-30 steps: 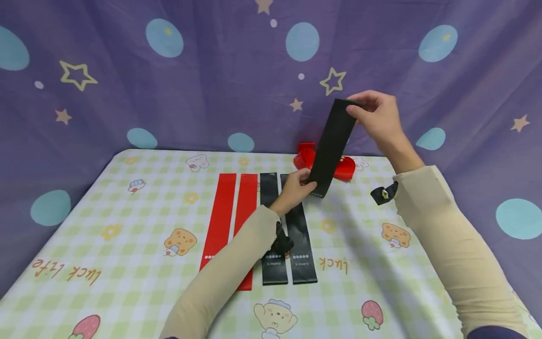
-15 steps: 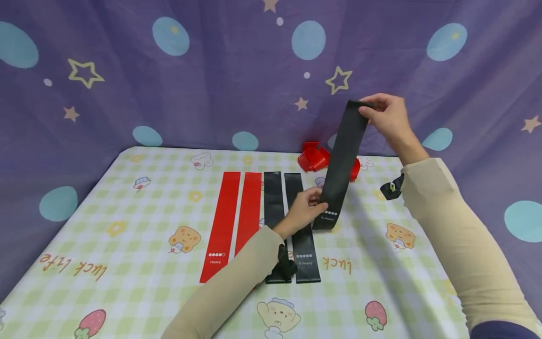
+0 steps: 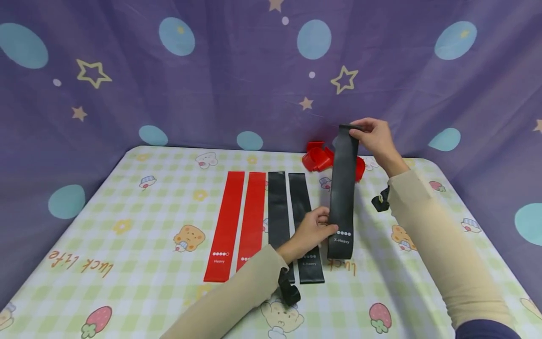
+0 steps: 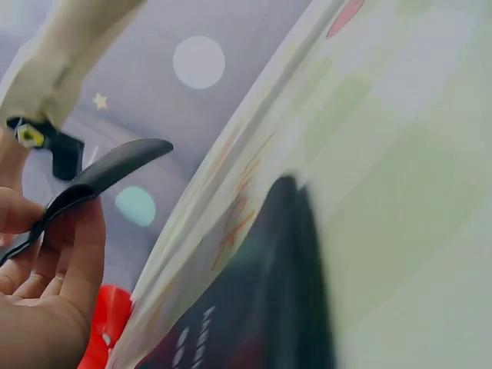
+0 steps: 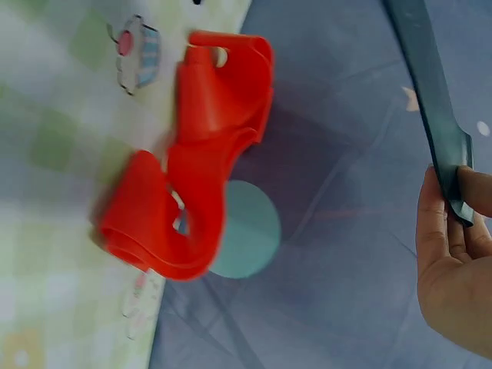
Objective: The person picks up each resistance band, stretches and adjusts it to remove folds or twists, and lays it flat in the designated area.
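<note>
A long flat black resistance band (image 3: 344, 188), printed "X-Heavy" near its lower end, hangs almost upright above the table. My right hand (image 3: 374, 139) pinches its top end between thumb and fingers. Lower down, my left hand (image 3: 313, 230) pinches the band's left edge, close to the printed label. To the left lie two flat black bands, the inner one (image 3: 277, 202) and the outer one (image 3: 299, 193), partly covered by my left hand and forearm. Beyond them are two red bands, one marked "Heavy" (image 3: 224, 221) and another (image 3: 251, 207), its lower end hidden by my sleeve.
A curled red band (image 3: 317, 157) sits at the table's back edge, partly behind the black band; its loops show plainly in the right wrist view. The checked tablecloth (image 3: 161, 207) reaches back to a purple patterned curtain (image 3: 203, 84).
Both hands have come down with the black band, which now hangs straighter and lower. Its printed end has turned into view. The flat bands keep their places on the table.
</note>
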### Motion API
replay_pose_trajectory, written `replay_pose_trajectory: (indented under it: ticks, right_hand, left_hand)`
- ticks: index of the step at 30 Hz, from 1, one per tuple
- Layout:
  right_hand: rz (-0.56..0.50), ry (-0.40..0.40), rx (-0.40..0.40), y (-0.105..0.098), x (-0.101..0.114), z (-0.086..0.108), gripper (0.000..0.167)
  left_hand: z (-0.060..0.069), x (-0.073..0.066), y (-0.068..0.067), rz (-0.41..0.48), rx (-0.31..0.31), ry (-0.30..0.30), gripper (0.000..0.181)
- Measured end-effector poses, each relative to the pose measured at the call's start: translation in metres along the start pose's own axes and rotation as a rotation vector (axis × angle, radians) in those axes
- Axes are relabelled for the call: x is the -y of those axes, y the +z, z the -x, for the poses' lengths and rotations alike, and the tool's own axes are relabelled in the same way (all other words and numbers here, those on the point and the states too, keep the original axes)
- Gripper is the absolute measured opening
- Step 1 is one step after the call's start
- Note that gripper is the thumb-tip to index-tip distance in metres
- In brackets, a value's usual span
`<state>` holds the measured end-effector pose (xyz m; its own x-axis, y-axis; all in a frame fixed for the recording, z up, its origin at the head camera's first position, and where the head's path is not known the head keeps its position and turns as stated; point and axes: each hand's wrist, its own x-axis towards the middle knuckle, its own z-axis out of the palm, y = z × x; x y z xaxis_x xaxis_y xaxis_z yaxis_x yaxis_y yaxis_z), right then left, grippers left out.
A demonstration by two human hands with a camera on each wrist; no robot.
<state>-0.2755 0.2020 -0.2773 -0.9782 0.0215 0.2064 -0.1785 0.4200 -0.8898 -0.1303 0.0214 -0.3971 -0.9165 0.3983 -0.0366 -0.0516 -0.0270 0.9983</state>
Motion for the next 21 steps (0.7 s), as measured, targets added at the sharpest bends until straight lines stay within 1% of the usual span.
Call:
replay_pose_trajectory:
  ticks: [3, 7, 12, 16, 21]
  right_hand:
    - [0.003, 0.013, 0.016, 0.007, -0.006, 0.001, 0.030]
    - [0.010, 0.025, 0.030, 0.014, -0.015, 0.003, 0.030]
    - [0.041, 0.054, 0.058, 0.022, -0.029, 0.005, 0.030]
    - [0.073, 0.077, 0.076, 0.030, -0.039, 0.006, 0.031]
    - [0.112, 0.102, 0.091, 0.040, -0.052, 0.007, 0.030]
  left_hand:
    - [0.006, 0.002, 0.003, 0.023, 0.022, -0.026, 0.030]
    - [0.012, 0.007, 0.008, 0.084, 0.032, -0.043, 0.023]
    - [0.019, 0.012, 0.014, 0.141, 0.002, -0.086, 0.020]
    - [0.024, 0.011, 0.020, 0.157, -0.027, -0.131, 0.024]
    - [0.031, 0.010, 0.025, 0.168, -0.045, -0.176, 0.026]
